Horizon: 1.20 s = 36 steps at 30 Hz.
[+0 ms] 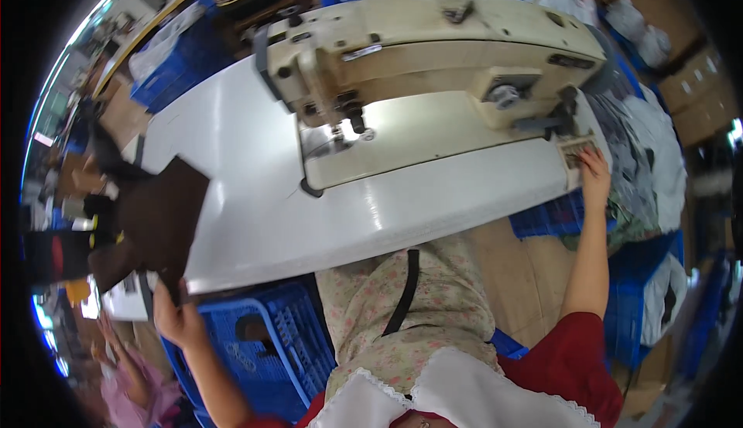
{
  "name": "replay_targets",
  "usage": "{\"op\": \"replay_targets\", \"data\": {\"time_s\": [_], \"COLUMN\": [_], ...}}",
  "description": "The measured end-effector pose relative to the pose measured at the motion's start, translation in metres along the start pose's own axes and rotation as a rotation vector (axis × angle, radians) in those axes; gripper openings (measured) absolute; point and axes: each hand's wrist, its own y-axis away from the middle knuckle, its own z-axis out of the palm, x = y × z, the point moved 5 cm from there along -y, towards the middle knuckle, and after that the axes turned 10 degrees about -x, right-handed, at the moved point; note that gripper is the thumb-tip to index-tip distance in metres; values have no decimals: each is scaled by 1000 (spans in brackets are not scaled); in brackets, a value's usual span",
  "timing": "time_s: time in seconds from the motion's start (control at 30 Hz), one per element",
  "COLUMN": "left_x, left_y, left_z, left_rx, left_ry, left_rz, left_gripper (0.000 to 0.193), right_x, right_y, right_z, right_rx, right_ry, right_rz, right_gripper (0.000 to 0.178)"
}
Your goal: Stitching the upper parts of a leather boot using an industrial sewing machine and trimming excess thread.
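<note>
My left hand (175,317) is closed on the lower corner of a dark brown piece of material (162,215), held up past the left end of the table. The piece hangs in several flaps; I cannot tell whether it is cloth or leather. At the right end of the white sewing table (255,227), my right hand (594,171) reaches over a small tray (571,157) with its fingers stretched out and slightly apart. What lies in that tray is too small to make out. A cream industrial sewing machine (433,64) stands before me, its lamp lit by the needle.
Below the table's left end stands a blue crate (263,343); another blue crate (546,215) sits under its right end. Grey and white cloth (638,157) is heaped at the right. A person in pink (135,381) is at the lower left. A floral apron (441,296) covers my lap.
</note>
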Motion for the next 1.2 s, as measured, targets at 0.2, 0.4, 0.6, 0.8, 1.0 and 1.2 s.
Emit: {"op": "replay_targets", "data": {"time_s": [0.2,0.4,0.6,0.8,1.0,1.2], "left_x": [56,106,116,130,142,155], "left_y": [22,34,36,45,56,65], "left_z": [36,29,33,25,22,7], "left_rx": [-55,-68,-93,-126,-275,-410], "left_ry": [-183,-285,-207,-119,-73,69], "left_rz": [415,501,571,665,755,742], "left_gripper": [48,26,22,25,25,26], "right_x": [62,-169,-421,-446,-474,-504], "right_y": [1,-3,32,34,46,83], "right_z": [8,33,88,162,138,132], "right_rx": [-107,-325,-941,-1463,-1268,-1405], "right_ry": [-208,-655,-1090,-1839,-1096,-1231], "right_rz": [46,-203,-522,-23,-396,-257], "right_gripper": [31,32,57,57,47,47]}}
